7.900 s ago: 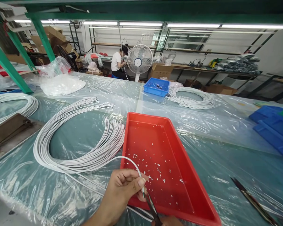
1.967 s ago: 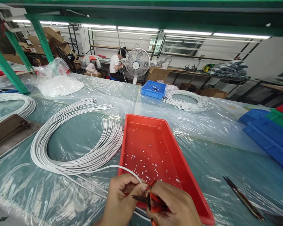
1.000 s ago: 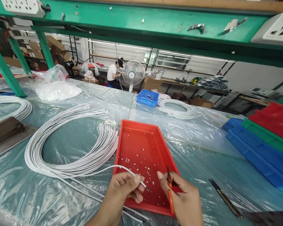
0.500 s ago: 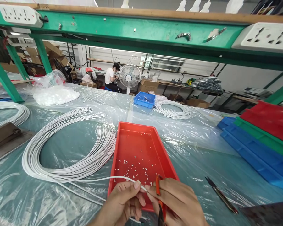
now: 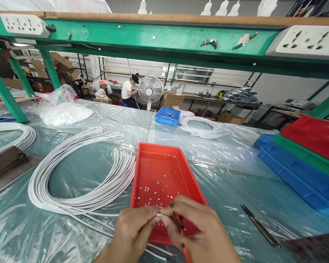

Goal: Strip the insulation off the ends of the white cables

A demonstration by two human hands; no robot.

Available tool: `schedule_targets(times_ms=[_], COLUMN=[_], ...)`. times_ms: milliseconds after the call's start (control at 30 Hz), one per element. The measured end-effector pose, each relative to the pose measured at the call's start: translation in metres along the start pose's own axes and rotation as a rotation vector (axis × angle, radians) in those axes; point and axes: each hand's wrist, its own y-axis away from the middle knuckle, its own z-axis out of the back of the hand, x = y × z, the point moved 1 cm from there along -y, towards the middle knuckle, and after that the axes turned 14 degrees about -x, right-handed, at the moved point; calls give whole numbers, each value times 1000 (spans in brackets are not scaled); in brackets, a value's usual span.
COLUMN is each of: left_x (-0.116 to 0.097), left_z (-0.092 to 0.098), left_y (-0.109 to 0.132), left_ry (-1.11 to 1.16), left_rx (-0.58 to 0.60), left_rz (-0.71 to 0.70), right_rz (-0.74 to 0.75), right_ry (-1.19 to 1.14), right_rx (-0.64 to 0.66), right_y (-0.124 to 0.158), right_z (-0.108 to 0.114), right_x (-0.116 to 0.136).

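Observation:
Over the near end of a red tray, my two hands meet fingertip to fingertip. My left hand pinches a white cable close to its end. Orange-handled scissors or cutters are tucked in my right hand, their blades mostly hidden by the fingers. The thumb and forefinger of that hand also press on the cable tip. Small white scraps lie scattered in the tray. To the left rests a big coil of white cables, from which the held cable seems to run.
Metal tweezers lie right of the tray. Stacked red, green and blue trays stand at the right. A blue tray and another cable coil sit farther back. A green shelf beam crosses above. Beyond the table, a person sits near a fan.
My hands have drawn together, and both sets of fingertips now close round the cable tip. The orange-handled tool has turned within my right hand. The view has shifted slightly.

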Motion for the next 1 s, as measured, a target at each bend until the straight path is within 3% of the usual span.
schedule_targets(times_ms=[133, 200, 267, 433, 700, 767, 867, 933, 1000], left_x=[-4, -6, -6, -1, 1, 3, 5, 6, 4], left_z=[1, 2, 3, -1, -10, -11, -16, -22, -28], left_y=[-3, -3, -3, -1, 0, 5, 21, 34, 43], left_ry=[220, 311, 351, 279, 121, 83, 87, 127, 179], left_rx=[249, 283, 290, 267, 276, 157, -115, -278, -367], left_rz=[411, 511, 569, 540, 377, 308, 165, 176, 236], right_rz=[-589, -742, -791, -715, -398, -345, -302, -320, -343], right_ry=[-429, -619, -708, -544, -253, -205, -145, -147, -156], right_rx=[152, 168, 139, 86, -100, -201, -371, -475, -554], right_y=[-1, 2, 6, 17, 24, 25, 26, 28, 29], right_z=[-8, -11, -14, -14, -17, -18, -21, -24, -26], right_x=[-18, -27, -35, -47, -41, -41, -41, -39, -36])
